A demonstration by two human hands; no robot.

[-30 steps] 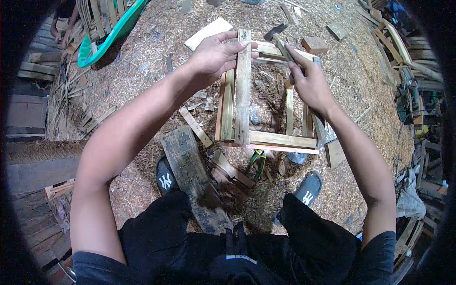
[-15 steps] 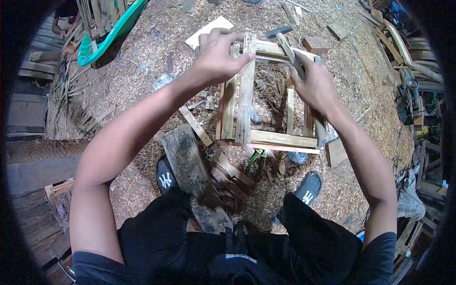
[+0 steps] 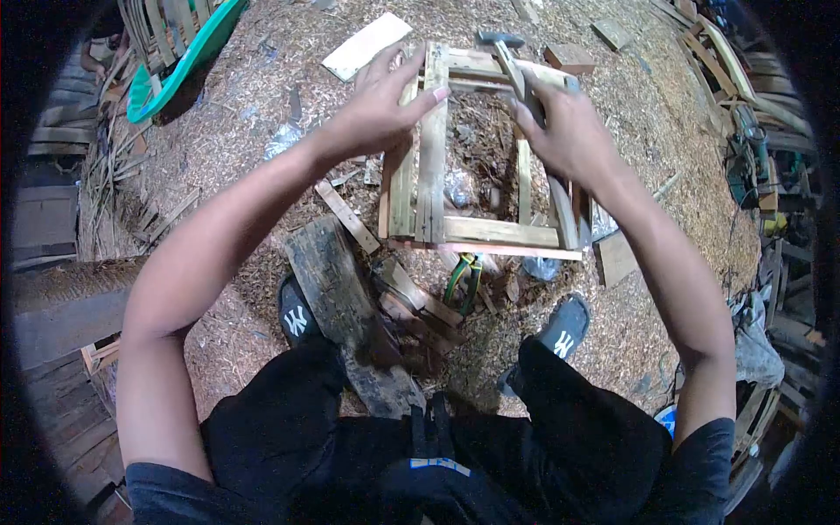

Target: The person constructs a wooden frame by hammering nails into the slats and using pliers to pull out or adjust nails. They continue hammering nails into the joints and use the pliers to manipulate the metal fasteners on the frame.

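Observation:
A slatted wooden frame (image 3: 432,175) stands on the shavings in front of me, its bars enclosing an open middle. My left hand (image 3: 378,105) grips its upper left corner, thumb pressed on the near slat and fingers bent over the far side. In my right hand (image 3: 573,131) is a hammer (image 3: 501,40). The fingers wrap round its wooden handle, and the dark head points away from me, over the frame's far bar. The handle's lower end shows below the hand, along the frame's right side.
Pliers with green and yellow handles (image 3: 462,282) lie just below the frame. A dark weathered plank (image 3: 332,289) slopes beside my left foot. Wood offcuts (image 3: 570,59), a pale board (image 3: 367,45) and a green-rimmed container (image 3: 194,63) lie farther off. Stacked timber lines both sides.
The frame and both hands appear slightly farther left and higher in view, as does much of the ground. Both grips stay the same, and the hammer head remains near the far bar.

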